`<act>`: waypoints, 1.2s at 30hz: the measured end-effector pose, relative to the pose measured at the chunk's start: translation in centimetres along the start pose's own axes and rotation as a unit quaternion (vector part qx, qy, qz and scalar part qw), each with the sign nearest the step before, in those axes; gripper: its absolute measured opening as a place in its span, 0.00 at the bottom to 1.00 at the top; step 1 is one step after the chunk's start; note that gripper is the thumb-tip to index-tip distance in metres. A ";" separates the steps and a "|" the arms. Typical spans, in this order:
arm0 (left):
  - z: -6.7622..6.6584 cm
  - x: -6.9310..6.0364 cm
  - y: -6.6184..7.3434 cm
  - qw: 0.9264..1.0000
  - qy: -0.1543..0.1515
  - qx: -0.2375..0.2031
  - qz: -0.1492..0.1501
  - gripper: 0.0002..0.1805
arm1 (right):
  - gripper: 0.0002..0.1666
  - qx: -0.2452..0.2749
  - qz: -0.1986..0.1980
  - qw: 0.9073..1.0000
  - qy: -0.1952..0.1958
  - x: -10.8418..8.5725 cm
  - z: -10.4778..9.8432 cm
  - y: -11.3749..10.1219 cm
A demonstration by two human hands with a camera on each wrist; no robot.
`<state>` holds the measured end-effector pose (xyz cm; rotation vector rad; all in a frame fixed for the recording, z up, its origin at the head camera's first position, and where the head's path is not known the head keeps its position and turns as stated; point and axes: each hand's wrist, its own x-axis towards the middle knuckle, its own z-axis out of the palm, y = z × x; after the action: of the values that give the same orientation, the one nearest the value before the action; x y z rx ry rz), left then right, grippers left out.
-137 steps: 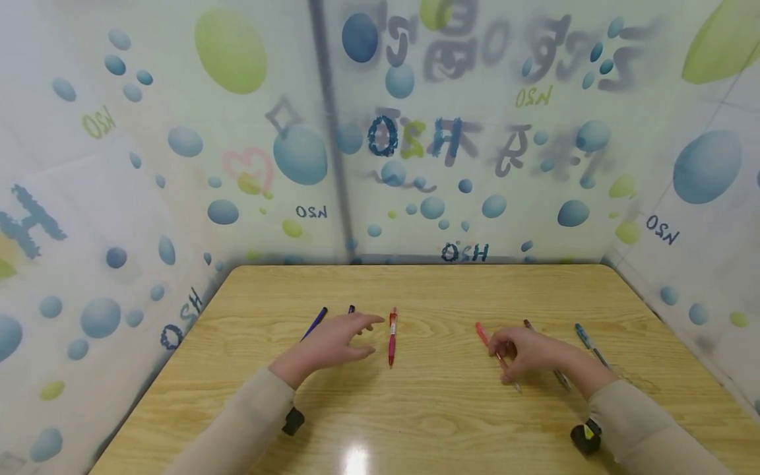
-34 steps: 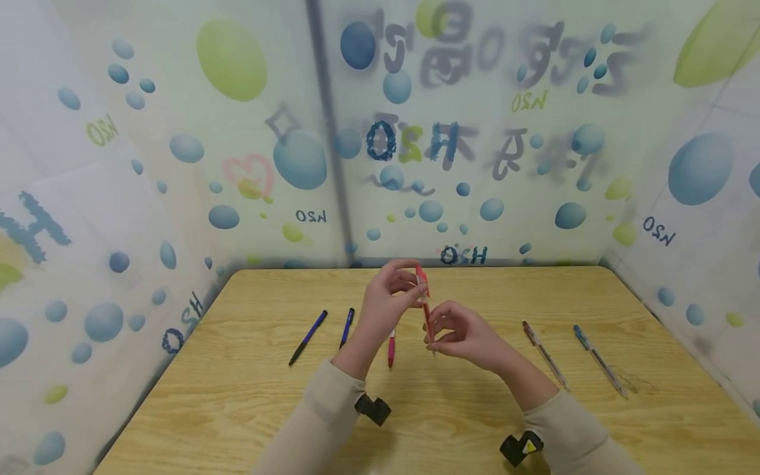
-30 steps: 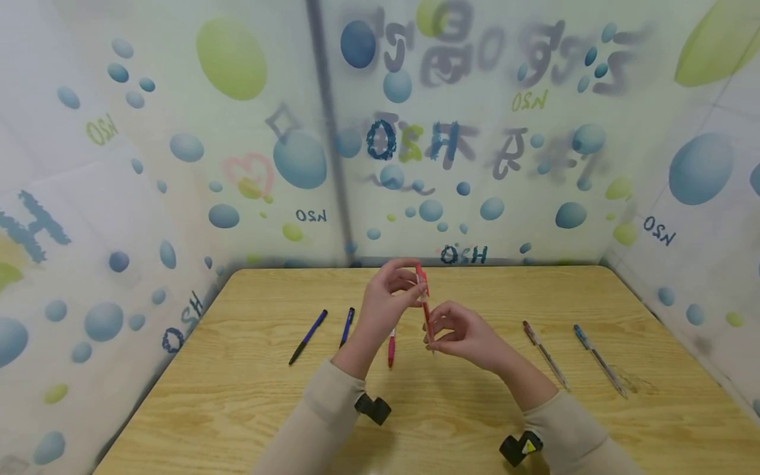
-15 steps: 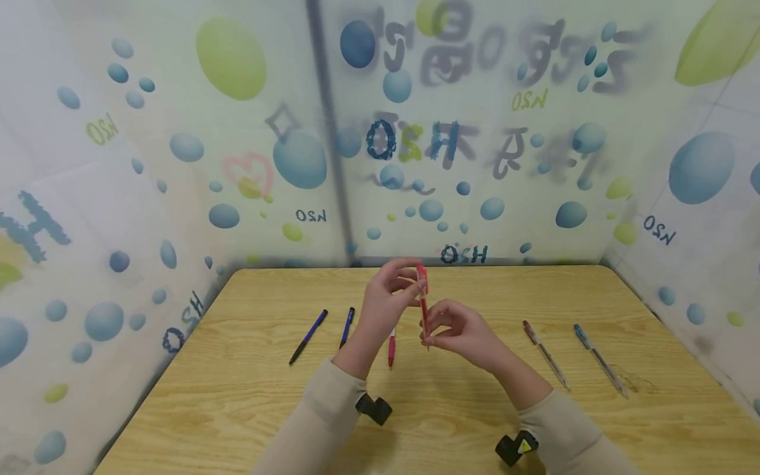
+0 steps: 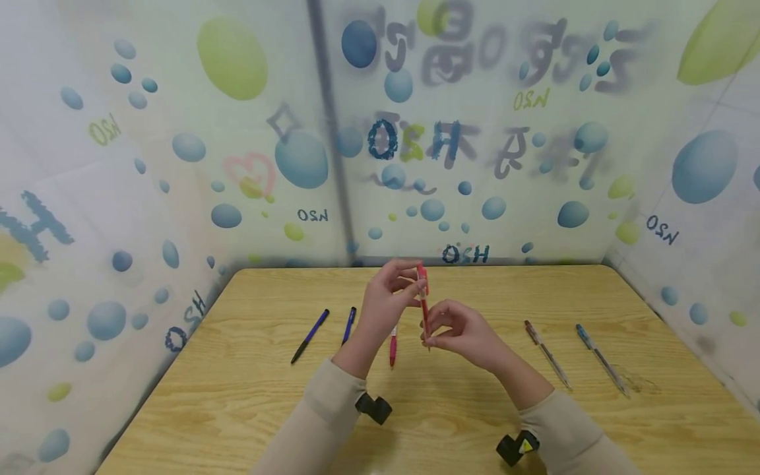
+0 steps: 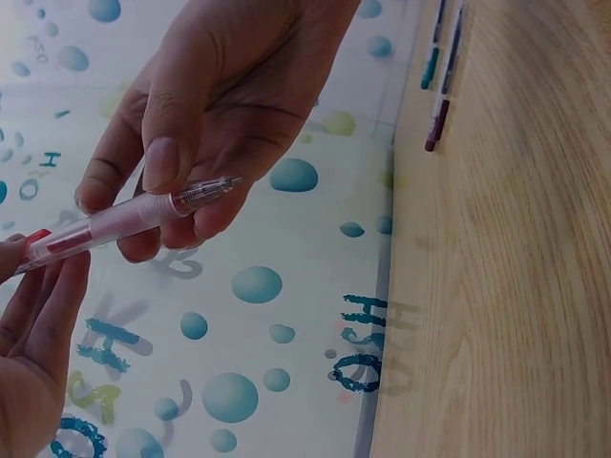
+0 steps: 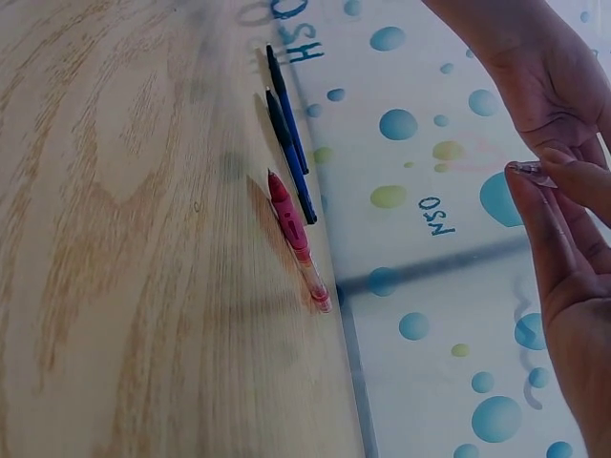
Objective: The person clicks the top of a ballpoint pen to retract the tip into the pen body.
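Observation:
A clear pen with a red clip point(image 5: 424, 309) is held up almost vertically above the middle of the table, its tip downward. My left hand point(image 5: 383, 298) pinches it near the clip end. At the lower barrel, my right hand point(image 5: 468, 334) grips it between thumb and fingers. In the left wrist view the clear barrel point(image 6: 119, 219) and metal tip show closely; the right wrist view shows just the tip end point(image 7: 531, 173) between the fingers. A pink pen point(image 5: 392, 351) lies on the table behind my left wrist, partly hidden by it.
Two blue pens point(image 5: 310, 336) lie to the left, one partly covered by my left arm. On the right lie a pen with a brown cap end point(image 5: 546, 353) and one with a teal cap end point(image 5: 601, 359). A patterned curtain wall point(image 5: 493, 208) borders the wooden table point(image 5: 463, 422).
From the right side of the table, my right hand has lifted the red pen to the middle, where my left hand has taken hold too. Over the last half second both stay nearly still.

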<state>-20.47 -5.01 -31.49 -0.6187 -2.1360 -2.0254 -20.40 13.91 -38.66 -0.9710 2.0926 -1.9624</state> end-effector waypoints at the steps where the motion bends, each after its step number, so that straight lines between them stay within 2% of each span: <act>1: 0.0 0.0 0.0 1.000 0.000 -0.001 0.000 0.15 | 0.16 0.000 0.001 1.000 0.000 0.0 0.0 0.0; 13: 0.0 0.1 0.2 1.000 -0.001 -0.001 -0.012 0.12 | 0.16 -0.004 0.009 1.000 -0.007 -0.1 -0.1 0.2; 20: -0.1 0.9 -2.5 1.000 0.000 0.013 0.004 0.16 | 0.16 -0.005 0.017 1.000 -0.002 -0.1 0.0 0.1; 23: -0.1 0.9 -2.5 1.000 0.000 0.011 0.003 0.18 | 0.17 -0.003 0.020 1.000 0.000 -0.1 0.0 0.0; 29: -0.4 1.0 -2.6 1.000 -0.015 0.010 0.005 0.19 | 0.17 -0.006 0.025 1.000 -0.001 -0.2 -0.1 -0.3; 36: -1.2 0.8 -2.3 0.998 -0.051 0.042 0.017 0.24 | 0.16 -0.016 0.016 1.000 -0.014 -0.4 -0.4 -0.4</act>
<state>-22.29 -6.08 -33.23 -0.7554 -2.2382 -1.9136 -20.15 14.45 -38.36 -0.9601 2.1161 -1.8949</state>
